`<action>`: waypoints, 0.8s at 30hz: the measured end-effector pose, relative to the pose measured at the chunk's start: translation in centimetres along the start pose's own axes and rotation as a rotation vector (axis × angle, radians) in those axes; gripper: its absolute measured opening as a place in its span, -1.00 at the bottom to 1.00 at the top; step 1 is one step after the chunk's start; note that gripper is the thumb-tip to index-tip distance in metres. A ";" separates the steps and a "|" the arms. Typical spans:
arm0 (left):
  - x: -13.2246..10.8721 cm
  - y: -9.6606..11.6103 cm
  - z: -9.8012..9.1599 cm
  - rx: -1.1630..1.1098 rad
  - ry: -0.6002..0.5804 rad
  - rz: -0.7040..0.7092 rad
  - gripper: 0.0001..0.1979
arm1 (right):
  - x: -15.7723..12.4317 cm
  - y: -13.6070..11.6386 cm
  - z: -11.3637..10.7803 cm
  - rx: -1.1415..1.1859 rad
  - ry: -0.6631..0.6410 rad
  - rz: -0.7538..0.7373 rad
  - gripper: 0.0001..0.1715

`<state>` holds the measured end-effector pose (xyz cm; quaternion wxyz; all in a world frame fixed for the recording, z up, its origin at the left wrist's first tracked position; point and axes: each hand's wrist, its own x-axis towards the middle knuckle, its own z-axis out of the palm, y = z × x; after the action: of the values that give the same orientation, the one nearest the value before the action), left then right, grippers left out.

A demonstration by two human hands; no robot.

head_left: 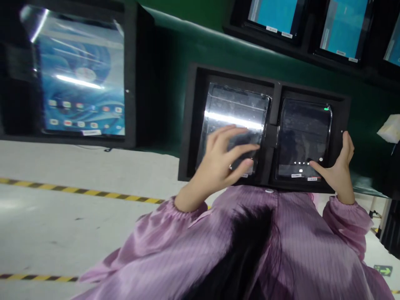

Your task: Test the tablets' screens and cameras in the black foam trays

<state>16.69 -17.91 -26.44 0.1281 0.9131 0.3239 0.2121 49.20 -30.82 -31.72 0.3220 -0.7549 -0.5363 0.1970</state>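
At the table's [168,104] near edge, the left hand [228,156], slightly blurred, covers the lower part of the left tablet [231,104]; whether its fingertips touch the glass cannot be told. Glare hides a band of that screen. The right hand's [339,168] thumb covers a bit of the right tablet's [304,129] icon row, and its contact is unclear too. The printing on the white labels [296,176] is too small to read. Toward the table's left end, the picture's edge cuts off the black case [145,83], and the large tablet's [84,54] icons are blurred. Toward the far right corner, the blue screens [345,25] run out of view. By the right end, a white block [390,128] is cut off.
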 end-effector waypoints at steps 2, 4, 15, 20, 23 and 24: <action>1.1 0.9 0.8 -0.048 -0.108 0.123 -0.72 | -0.1 -0.4 0.3 -0.047 0.013 -0.002 0.47; 2.0 1.5 1.7 -0.077 -0.209 0.223 -0.69 | 0.1 -0.2 0.0 -0.043 0.028 -0.009 0.42; 4.8 3.5 5.1 -0.135 -0.355 0.446 -0.71 | 7.4 9.9 -4.3 -0.164 0.575 0.355 -0.09; 7.3 0.7 3.9 -0.035 -0.217 0.235 -0.66 | 7.1 8.9 -3.9 -0.052 0.568 0.272 -0.38; 10.5 -0.8 1.1 0.008 -0.058 -0.009 -0.62 | 5.5 6.6 -4.3 0.121 0.457 0.138 -0.30; 11.5 -0.8 0.3 0.009 -0.030 -0.034 -0.60 | 4.9 5.9 -4.3 0.214 0.405 0.078 -0.19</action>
<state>24.39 -9.91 -23.49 0.1324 0.9110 0.3385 0.1946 57.70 -28.74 -32.49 0.4933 -0.7608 -0.4073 0.1094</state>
